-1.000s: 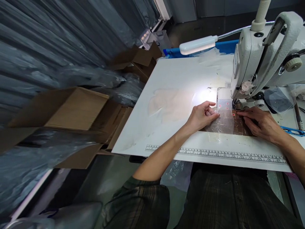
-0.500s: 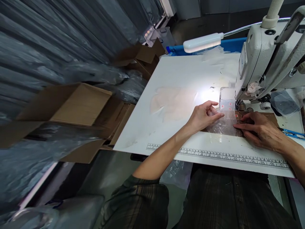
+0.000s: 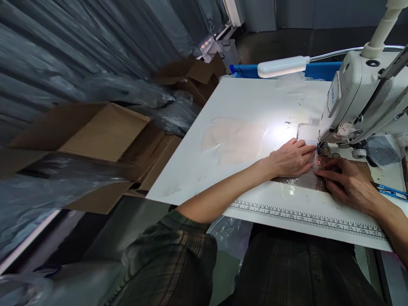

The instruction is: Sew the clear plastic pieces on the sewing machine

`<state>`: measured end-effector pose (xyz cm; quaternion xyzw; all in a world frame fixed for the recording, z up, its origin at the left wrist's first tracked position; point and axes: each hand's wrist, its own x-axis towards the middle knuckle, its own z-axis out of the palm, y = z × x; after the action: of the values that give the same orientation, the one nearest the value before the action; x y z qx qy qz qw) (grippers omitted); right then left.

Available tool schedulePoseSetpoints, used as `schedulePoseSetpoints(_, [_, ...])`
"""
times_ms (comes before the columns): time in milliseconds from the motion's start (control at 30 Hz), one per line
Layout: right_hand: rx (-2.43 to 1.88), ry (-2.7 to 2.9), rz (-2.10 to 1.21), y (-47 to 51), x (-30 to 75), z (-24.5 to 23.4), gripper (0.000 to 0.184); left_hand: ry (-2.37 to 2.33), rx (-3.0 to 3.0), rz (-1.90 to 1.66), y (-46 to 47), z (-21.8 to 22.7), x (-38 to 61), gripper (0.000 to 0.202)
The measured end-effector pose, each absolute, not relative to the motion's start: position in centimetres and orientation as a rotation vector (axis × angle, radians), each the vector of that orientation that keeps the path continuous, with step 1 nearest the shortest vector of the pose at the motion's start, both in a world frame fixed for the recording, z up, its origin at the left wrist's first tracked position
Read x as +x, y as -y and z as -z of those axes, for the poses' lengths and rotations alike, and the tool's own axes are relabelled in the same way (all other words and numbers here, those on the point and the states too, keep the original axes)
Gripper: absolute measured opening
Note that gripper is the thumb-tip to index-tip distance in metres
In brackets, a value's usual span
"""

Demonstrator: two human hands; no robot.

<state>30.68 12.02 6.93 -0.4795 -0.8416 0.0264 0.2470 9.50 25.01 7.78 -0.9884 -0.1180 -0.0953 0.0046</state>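
Observation:
A clear plastic sheet [image 3: 301, 182] with small red marks lies beside the needle of a white sewing machine [image 3: 347, 91]. My left hand [image 3: 293, 158] rests palm down over it, fingers stretched toward the presser foot [image 3: 319, 148] and covering much of the sheet. On the other side, my right hand [image 3: 346, 178] has its index fingertip at the sheet's right edge, the remaining fingers bent, gripping there. Brown card or tape [image 3: 363, 168] shows on the machine bed under and beside my right hand.
Blue-handled snips [image 3: 393, 191] lie right of my right hand. A printed ruler [image 3: 306, 219] runs along the front edge of the white table [image 3: 229, 102]. A lamp [image 3: 282, 67] hangs over the back. Open cardboard boxes [image 3: 105, 131] and plastic wrap stand at the left.
My left hand has moved right and come down flat over the red-marked part of the sheet, near the needle. My right hand stays at the sheet's edge. The view has shifted slightly.

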Motion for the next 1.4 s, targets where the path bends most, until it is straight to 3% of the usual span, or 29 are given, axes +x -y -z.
schedulePoseSetpoints(267, [-1.441,2.257,-0.005,-12.34,30.25,-6.80,0.034,0.456,-3.154,0.198,-25.72,-8.55,9.65,0.051])
schedulePoseSetpoints(1400, [-1.462,2.204,-0.001,-12.34,30.18,-6.32,0.035,0.515,-3.136,0.330,-25.11,-7.71,9.69,0.049])
